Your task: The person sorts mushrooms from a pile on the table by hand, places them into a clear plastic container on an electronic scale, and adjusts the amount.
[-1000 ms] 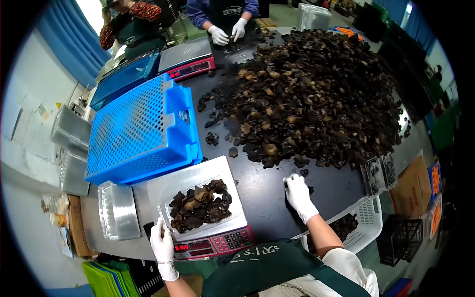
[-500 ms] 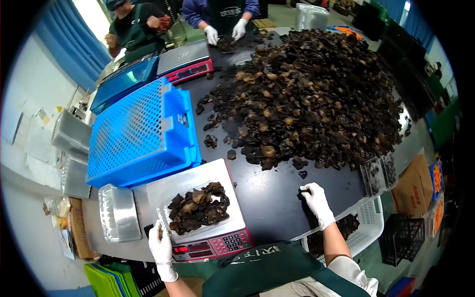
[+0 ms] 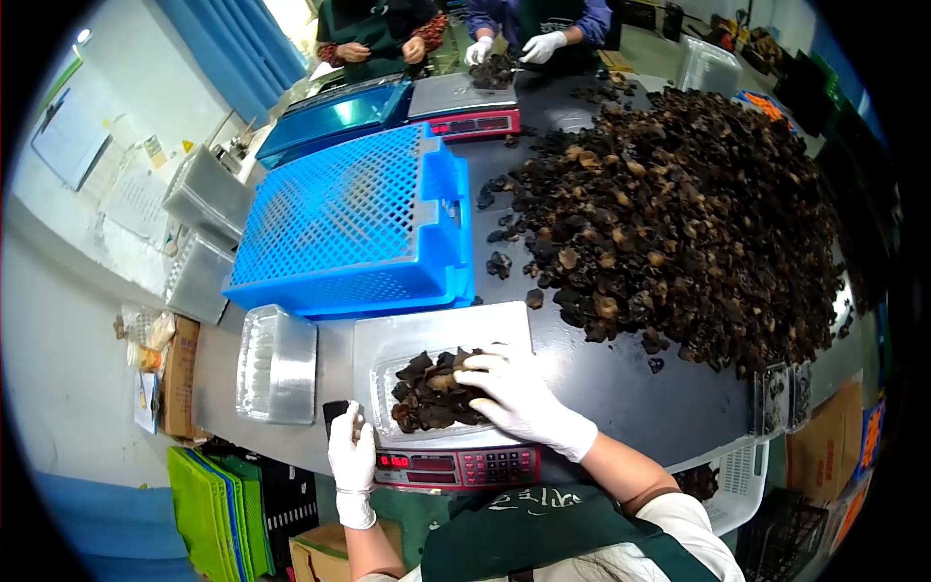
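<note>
A clear plastic tray (image 3: 385,424) with dark wood-ear-like pieces (image 3: 427,393) sits on the red and silver scale (image 3: 456,335), whose display is lit. My right hand (image 3: 514,393), in a white glove, rests on the right side of these pieces with bent fingers; whether it grips any is hidden. At the scale's front left corner is my left hand (image 3: 351,448), also gloved, its fingers curled beside a small black object (image 3: 335,411). Its grip on that object is unclear. A large heap of the same dark pieces (image 3: 679,223) covers the table's right part.
A blue crate (image 3: 339,213) stands behind the scale, with stacked clear trays (image 3: 276,364) to its front left. Across the table, a co-worker's gloved hands (image 3: 543,47) hold dark pieces over a second scale (image 3: 465,94). A white basket (image 3: 742,485) is below the right edge.
My right hand has moved left from the tabletop onto the pieces in the tray. My left hand has left the tray's edge. The view has shifted, and the co-worker's hands are now by the far scale.
</note>
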`<state>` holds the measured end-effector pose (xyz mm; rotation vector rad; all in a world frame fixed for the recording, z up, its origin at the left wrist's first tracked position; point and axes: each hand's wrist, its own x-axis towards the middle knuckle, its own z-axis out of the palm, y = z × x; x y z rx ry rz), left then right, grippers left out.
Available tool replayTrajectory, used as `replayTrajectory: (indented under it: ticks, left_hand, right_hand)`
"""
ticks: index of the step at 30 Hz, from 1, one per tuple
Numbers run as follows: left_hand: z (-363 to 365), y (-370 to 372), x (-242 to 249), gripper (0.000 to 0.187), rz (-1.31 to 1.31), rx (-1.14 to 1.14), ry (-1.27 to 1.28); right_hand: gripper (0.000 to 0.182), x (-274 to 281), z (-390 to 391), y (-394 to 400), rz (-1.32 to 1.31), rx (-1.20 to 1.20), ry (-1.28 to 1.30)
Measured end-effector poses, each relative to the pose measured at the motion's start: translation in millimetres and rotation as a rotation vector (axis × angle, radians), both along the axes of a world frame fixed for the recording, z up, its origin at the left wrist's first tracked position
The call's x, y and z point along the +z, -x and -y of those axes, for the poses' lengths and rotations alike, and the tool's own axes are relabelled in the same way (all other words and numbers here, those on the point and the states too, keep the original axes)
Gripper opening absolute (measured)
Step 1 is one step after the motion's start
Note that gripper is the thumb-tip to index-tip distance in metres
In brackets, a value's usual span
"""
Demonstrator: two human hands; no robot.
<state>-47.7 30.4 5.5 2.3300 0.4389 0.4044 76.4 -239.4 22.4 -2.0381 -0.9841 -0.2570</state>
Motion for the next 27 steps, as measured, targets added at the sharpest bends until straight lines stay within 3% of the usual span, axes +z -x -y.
replayTrajectory:
  ticks: [3,6,8,14,19,23,24,27]
  left_hand:
    - [-5.1,4.1,0.6,0.042,-0.022,0.037,-0.012]
    - [-11.0,3.0,-2.8,0.041,-0.033,0.026,-0.057]
    - [-12.3,-1.2,-6.6,0.041,-0.032,0.043,-0.002]
    - [-4.7,-14.2,1.7,0.037,-0.075,0.040,-0.001]
    - [-1.4,-13.6,2.8,0.036,-0.154,0.012,-0.045]
    - [5.4,-15.4,4.8,0.031,0.041,-0.003,-0.077]
    - [23.2,-20.8,25.6,0.026,0.025,0.047,0.055]
    - [49.0,-33.4,40.5,0.021,0.213,-0.320,-0.292]
  right_hand:
    - [0.037,13.1,28.9,-5.8,-0.073,-0.064,-0.140]
    - [0.029,-4.0,61.8,4.0,-0.189,-0.260,-0.112]
    - [0.030,-19.4,76.5,15.3,-0.480,-0.312,-0.144]
    - [0.043,-31.4,78.5,37.9,-0.926,-0.286,-0.153]
    - [0.047,-25.8,65.6,36.7,-0.945,-0.289,-0.103]
    - [0.041,-20.7,62.0,33.0,-0.606,-0.381,-0.029]
    - [0.038,-16.3,60.1,30.9,-0.492,-0.380,-0.006]
    - [0.031,-12.2,53.6,28.0,-0.482,-0.348,-0.055]
